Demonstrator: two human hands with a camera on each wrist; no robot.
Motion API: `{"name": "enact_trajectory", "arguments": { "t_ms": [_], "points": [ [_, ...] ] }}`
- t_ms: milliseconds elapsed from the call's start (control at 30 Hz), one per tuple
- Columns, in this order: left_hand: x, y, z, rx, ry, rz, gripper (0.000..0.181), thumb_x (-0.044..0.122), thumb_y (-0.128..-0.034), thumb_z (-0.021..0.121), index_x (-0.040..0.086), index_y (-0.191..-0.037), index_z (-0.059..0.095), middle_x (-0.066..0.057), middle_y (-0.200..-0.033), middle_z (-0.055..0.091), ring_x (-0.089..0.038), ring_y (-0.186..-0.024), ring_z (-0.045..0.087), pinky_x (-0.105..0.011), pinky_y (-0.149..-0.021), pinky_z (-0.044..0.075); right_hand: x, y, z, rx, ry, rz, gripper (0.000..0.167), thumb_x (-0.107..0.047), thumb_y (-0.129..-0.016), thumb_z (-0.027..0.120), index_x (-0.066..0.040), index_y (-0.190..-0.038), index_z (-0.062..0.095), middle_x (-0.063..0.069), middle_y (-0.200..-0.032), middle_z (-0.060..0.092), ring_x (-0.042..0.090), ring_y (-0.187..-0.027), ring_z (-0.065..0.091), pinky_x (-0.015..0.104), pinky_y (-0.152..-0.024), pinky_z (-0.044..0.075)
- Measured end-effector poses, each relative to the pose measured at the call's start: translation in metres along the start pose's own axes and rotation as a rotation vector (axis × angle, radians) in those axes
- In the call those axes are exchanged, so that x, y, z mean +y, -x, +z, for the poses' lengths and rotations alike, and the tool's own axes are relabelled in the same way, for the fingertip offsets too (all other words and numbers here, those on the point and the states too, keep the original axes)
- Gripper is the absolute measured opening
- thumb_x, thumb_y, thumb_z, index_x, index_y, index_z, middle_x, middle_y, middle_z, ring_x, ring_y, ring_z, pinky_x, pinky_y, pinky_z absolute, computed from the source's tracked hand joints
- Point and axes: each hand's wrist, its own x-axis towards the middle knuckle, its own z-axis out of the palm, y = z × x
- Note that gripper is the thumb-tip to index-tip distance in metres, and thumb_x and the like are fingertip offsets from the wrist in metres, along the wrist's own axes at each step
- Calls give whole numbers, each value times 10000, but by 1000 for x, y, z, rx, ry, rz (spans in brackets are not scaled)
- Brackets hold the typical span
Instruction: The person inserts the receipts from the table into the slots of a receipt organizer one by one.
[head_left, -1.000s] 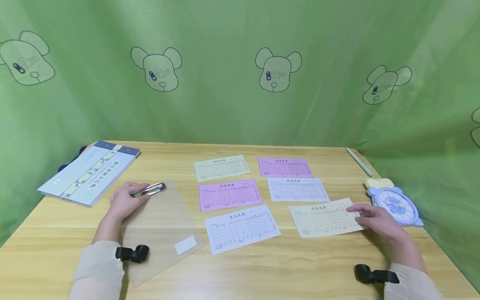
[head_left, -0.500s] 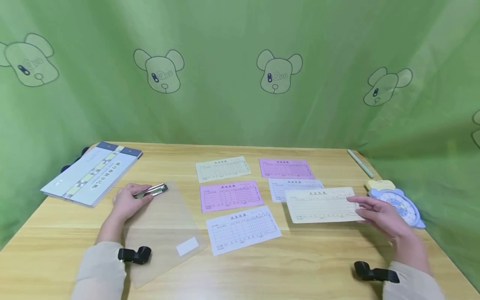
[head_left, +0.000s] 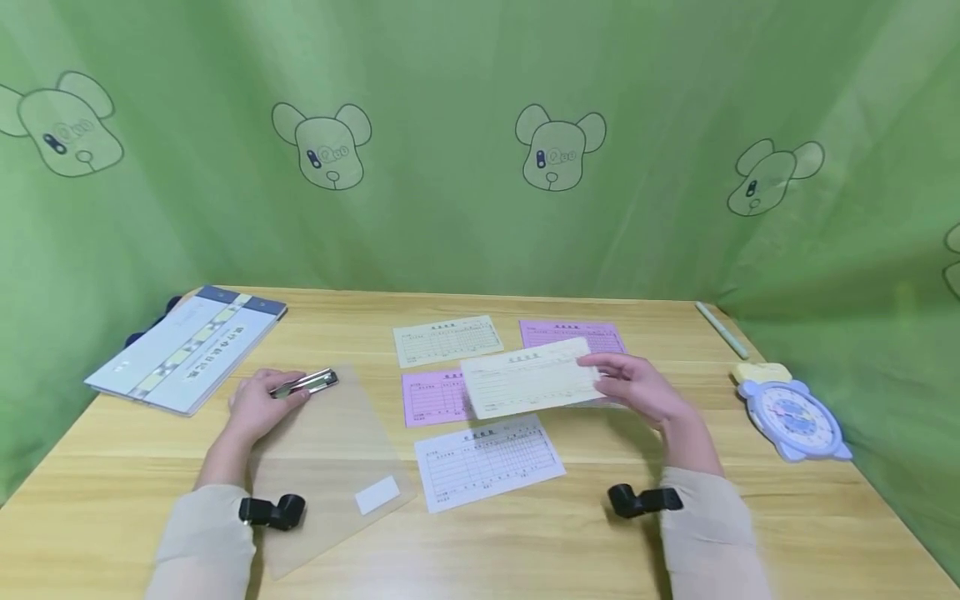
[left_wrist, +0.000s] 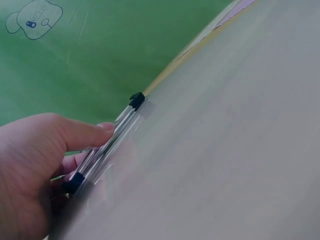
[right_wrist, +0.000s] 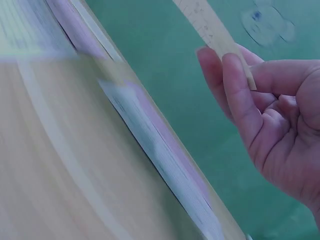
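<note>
My left hand [head_left: 258,406] grips the metal clip [head_left: 307,382] at the top of a clear clipboard [head_left: 318,467]; in the left wrist view the thumb presses along the clip [left_wrist: 107,145] with fingers behind it. A pale yellow printed form [head_left: 528,385] is held up off the table by my right hand [head_left: 648,392], pinched at its right end between thumb and fingers. It hangs over part of a pink form [head_left: 431,398] and just above a white form [head_left: 487,467]. Another white form behind it is almost wholly hidden.
At the back lie a yellow form [head_left: 447,342] and a second pink form [head_left: 551,331]. A ledger booklet [head_left: 187,350] is at the left. On the right are a pale green pen [head_left: 722,329], a yellow block [head_left: 761,372] and a blue toy clock [head_left: 798,419]. Green curtain encloses the table.
My right hand has lifted the yellow form from the right side of the table and carried it left over the other forms. The left hand has stayed on the clip.
</note>
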Motion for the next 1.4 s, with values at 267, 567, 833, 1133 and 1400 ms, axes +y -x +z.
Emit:
{"name": "enact_trajectory", "arguments": {
  "t_ms": [267, 567, 833, 1133, 1400],
  "points": [
    [-2, -1, 2, 19, -9, 4, 417, 272, -773, 630, 26, -1104, 573, -210, -1075, 481, -392, -980, 354, -515, -794, 188, -9, -39, 49, -45, 62, 2, 351, 23, -776, 553, -22, -1124, 545, 118, -988, 532, 203, -827, 510, 361, -749, 430],
    [-2, -2, 4, 34, -15, 4, 407, 269, -770, 636, 28, -1093, 584, -203, -1043, 503, -377, -959, 371, -492, -780, 207, -18, -68, 100, -149, -23, -31, 333, 93, -760, 521, 28, -1084, 562, 108, -966, 528, 169, -733, 500, 370, -727, 449],
    [-2, -3, 3, 35, -24, -3, 407, 267, -773, 632, 27, -1096, 580, -214, -1057, 497, -387, -972, 369, -504, -786, 205, -24, -87, 141, -241, -1, -46, 333, 97, -769, 516, 31, -1092, 560, 144, -891, 588, 175, -702, 568, 359, -670, 465],
    [-2, -2, 4, 31, -15, -4, 412, 274, -773, 633, 31, -1101, 577, -213, -1065, 496, -382, -970, 372, -503, -789, 201, -49, -84, 176, -240, 23, -8, 305, 108, -769, 518, 70, -1069, 555, 153, -743, 536, 148, -604, 487, 404, -653, 451],
    [0, -1, 3, 27, -15, -14, 402, 265, -780, 624, 27, -1101, 577, -208, -1067, 494, -382, -981, 367, -502, -799, 196, -28, -102, 198, -228, -41, 61, 285, 107, -764, 532, 20, -1026, 602, 66, -694, 529, 141, -616, 536, 324, -614, 475]
  ]
}}
